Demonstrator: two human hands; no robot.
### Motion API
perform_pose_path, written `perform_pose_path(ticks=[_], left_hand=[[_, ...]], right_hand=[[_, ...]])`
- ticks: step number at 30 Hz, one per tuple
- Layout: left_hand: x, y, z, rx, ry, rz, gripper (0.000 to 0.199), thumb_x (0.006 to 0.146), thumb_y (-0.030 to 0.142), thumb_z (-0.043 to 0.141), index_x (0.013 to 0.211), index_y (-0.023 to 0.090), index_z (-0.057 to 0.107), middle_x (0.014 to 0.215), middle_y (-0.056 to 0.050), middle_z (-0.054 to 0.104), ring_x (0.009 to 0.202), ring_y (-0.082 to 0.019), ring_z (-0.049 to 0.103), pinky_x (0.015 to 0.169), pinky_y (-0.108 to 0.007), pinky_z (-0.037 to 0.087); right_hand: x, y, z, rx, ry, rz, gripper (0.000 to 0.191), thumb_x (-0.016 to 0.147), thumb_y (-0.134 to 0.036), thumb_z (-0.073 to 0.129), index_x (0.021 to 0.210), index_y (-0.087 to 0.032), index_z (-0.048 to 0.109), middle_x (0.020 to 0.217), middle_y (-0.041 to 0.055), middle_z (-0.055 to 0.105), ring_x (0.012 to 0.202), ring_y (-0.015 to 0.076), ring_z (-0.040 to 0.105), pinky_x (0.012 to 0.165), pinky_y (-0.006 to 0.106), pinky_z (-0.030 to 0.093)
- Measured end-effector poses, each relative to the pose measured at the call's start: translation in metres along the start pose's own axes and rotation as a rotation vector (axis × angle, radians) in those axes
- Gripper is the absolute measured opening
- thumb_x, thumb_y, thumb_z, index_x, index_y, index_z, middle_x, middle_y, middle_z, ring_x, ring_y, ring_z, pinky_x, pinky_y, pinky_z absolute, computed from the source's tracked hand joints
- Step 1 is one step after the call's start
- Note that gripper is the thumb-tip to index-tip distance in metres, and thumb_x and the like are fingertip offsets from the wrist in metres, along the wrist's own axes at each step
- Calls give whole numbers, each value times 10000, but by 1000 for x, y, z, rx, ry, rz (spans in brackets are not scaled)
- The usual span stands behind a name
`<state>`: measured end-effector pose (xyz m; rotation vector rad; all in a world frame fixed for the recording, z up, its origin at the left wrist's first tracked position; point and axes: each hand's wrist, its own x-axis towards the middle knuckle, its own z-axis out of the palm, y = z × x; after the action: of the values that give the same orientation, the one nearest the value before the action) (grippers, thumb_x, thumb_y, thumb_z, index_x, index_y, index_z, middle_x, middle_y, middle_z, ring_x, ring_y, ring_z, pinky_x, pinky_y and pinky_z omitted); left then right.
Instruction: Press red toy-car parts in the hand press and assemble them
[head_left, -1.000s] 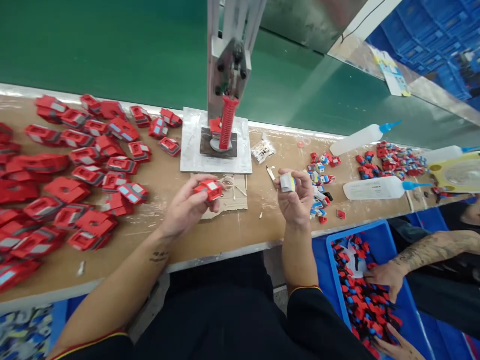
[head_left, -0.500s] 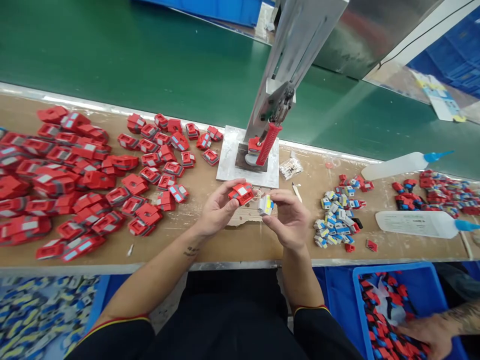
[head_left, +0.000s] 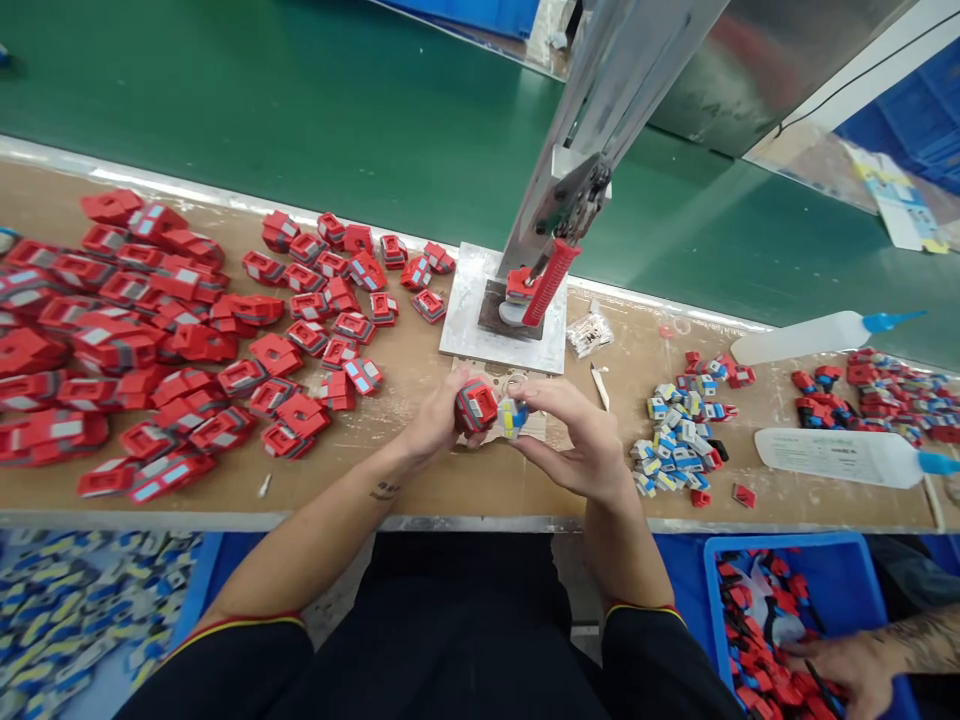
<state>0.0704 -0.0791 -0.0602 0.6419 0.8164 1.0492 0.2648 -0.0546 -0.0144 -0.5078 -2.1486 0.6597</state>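
Note:
My left hand grips a red plastic toy part with a grey band, its recessed face turned up. Close by, my right hand pinches a small white, yellow and blue plastic part between thumb and fingers. The two parts are side by side; whether they touch I cannot tell. Just beyond my hands stands a lever press with a red handle, on a pale metal plate. A red piece sits in the press.
Many red parts cover the bench on the left. On the right are a pile of white-blue-yellow parts and two squeeze bottles. Cotton swabs lie by the press. A co-worker's hand is in a blue bin.
My left hand has turned the red part so its recessed face shows. My right hand has brought the small part slightly left, closer to it. The whole view has shifted a little.

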Motion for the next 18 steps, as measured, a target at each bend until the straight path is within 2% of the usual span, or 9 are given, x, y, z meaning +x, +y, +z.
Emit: perform_pose_path(ticks=[3, 6, 11, 18], left_hand=[[-2, 1, 2, 91, 38, -69, 747, 845, 914, 505, 670, 190, 560, 481, 9, 521, 337, -98, 405, 330, -225, 248], [-3, 0, 2, 189, 86, -37, 781, 843, 943, 450, 654, 193, 553, 472, 17, 477, 343, -91, 373, 331, -229, 229], [-8, 0, 1, 382, 146, -20, 806, 873, 958, 313, 662, 209, 524, 486, 13, 471, 397, -115, 408, 381, -249, 293], [-13, 7, 0, 669, 171, 52, 799, 959, 868, 136, 631, 227, 483, 611, -24, 549, 616, -180, 526, 591, -311, 422]], right_hand=[[8, -2, -1, -67, -87, -25, 589, 945, -171, 756, 1486, -313, 571, 1225, 96, 816, 1135, 267, 786, 971, 459, 683], [13, -2, 1, -127, -118, -27, 489, 965, -200, 743, 1429, -291, 619, 1218, 110, 811, 1128, 267, 785, 951, 451, 685], [17, -4, 2, -181, -171, -57, 400, 969, -198, 741, 1358, -243, 660, 1180, 133, 809, 1106, 256, 780, 937, 425, 681], [17, -8, 8, -215, -187, -101, 237, 990, -192, 712, 1225, -200, 680, 1082, 130, 821, 1007, 241, 798, 854, 397, 697]])
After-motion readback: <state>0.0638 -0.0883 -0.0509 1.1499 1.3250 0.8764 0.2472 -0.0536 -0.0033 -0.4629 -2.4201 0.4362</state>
